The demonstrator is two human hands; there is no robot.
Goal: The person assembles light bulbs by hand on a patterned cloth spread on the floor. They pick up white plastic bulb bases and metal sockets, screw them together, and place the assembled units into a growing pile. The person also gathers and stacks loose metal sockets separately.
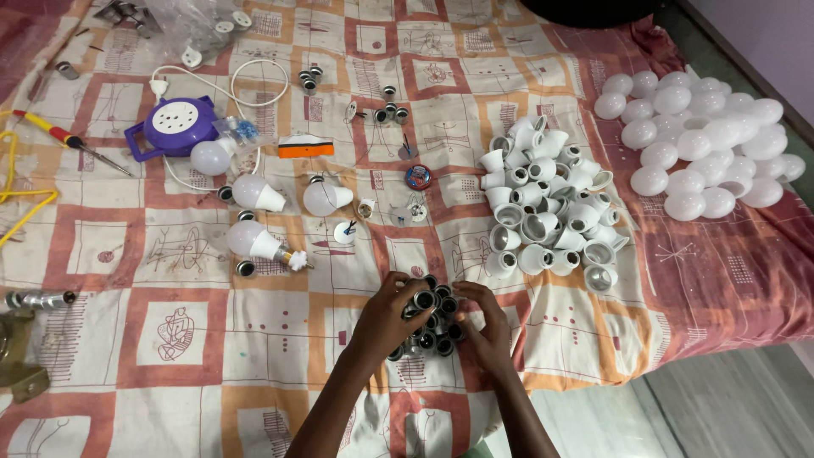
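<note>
A heap of small metal bulb caps (431,318) lies on the patterned cloth (170,339) near the front edge. My left hand (388,315) cups the heap from its left side. On the heap's right side, my right hand (487,326) presses in with curled fingers. Both hands touch the caps and gather them together. Beyond the heap sits a pile of white bulb housings (547,208). Whether either hand pinches one single cap is hidden by the fingers.
A cluster of white bulb domes (699,144) lies at the far right. Assembled bulbs (254,193) and a purple extension reel (174,125) sit at left. A red-handled screwdriver (64,136) and a yellow wire (17,199) are at the far left edge.
</note>
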